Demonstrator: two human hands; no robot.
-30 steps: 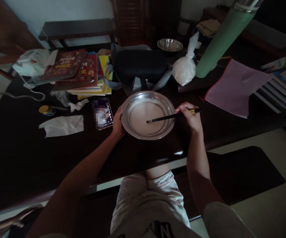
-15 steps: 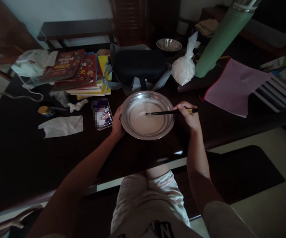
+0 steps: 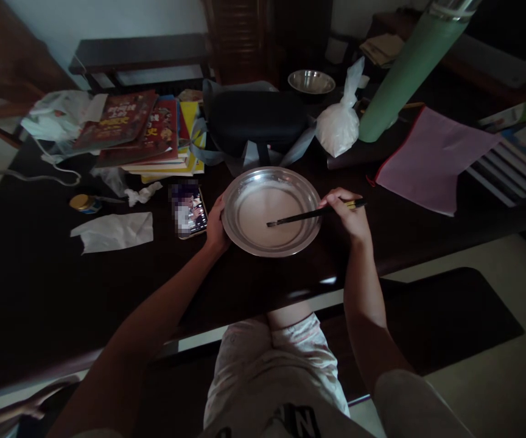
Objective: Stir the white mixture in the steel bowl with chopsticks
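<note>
A wide, shallow metal basin point(image 3: 249, 242) holds a whitish, cloudy liquid point(image 3: 263, 207) and stands on the dark table in front of me. Its left rim is gripped by my left hand point(image 3: 217, 225), the fingers partly hidden at its side. In my right hand point(image 3: 347, 213), closed at the basin's right edge, are black chopsticks point(image 3: 299, 216) with gold bands near the upper end. They slant down to the left, their tips in the liquid near the middle.
Left of the basin lie a phone point(image 3: 192, 210), a tissue point(image 3: 112, 232) and a small jar point(image 3: 84, 204). Behind are stacked books point(image 3: 139, 131), a black case point(image 3: 256, 121), a tied bag of white powder point(image 3: 337, 128), a metal bowl point(image 3: 311, 82), and a green bottle point(image 3: 413, 76). A pink pouch point(image 3: 431, 161) lies right.
The chopsticks' tips have moved slightly toward me within the liquid, and the chopsticks slant more. My left hand and the basin have stayed in place.
</note>
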